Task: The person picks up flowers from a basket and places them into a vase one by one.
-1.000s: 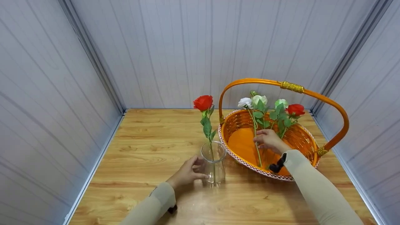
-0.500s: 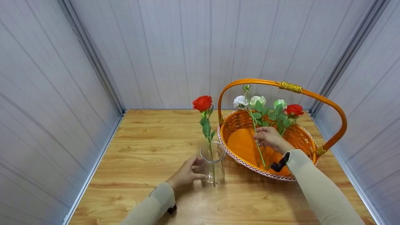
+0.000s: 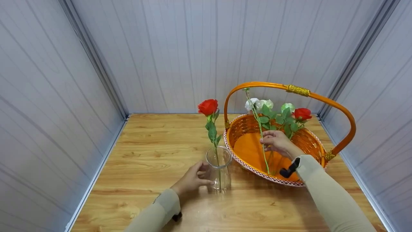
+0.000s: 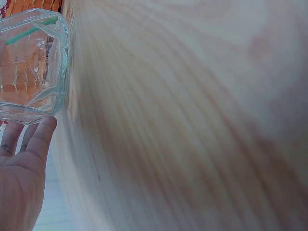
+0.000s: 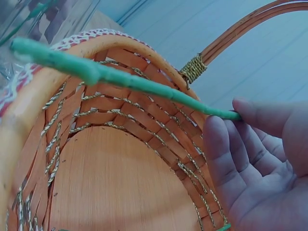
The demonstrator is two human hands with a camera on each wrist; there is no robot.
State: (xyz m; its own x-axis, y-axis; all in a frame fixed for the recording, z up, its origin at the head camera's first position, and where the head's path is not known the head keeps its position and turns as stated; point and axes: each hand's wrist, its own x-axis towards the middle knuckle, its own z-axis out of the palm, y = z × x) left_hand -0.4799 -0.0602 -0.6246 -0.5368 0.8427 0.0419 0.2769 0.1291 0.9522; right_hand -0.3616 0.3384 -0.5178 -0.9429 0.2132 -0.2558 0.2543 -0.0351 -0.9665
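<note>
My right hand (image 3: 278,141) pinches the green stem (image 5: 134,83) of a white flower (image 3: 251,103) between thumb and fingertips, over the basket. A small green bud (image 3: 246,89) tops this upright, slightly left-leaning stem; its cut end points down toward the basket's near rim. My left hand (image 3: 192,177) is at the left side of a clear glass vase (image 3: 226,177), fingertips right at the glass near its base in the left wrist view. A single red rose (image 3: 208,107) stands in the vase, its stem visible through the glass.
The orange woven basket (image 3: 249,143) stands right of the vase, its tall handle (image 3: 346,112) arching above. Toward its back lean pale green-white roses (image 3: 287,107) and another red rose (image 3: 302,113). Panelled walls (image 3: 180,58) enclose the wooden table (image 3: 154,145) at back and sides.
The held white flower has been lifted slightly and turned; its bud has moved left and up, past the bloom. The left hand and vase have stayed put.
</note>
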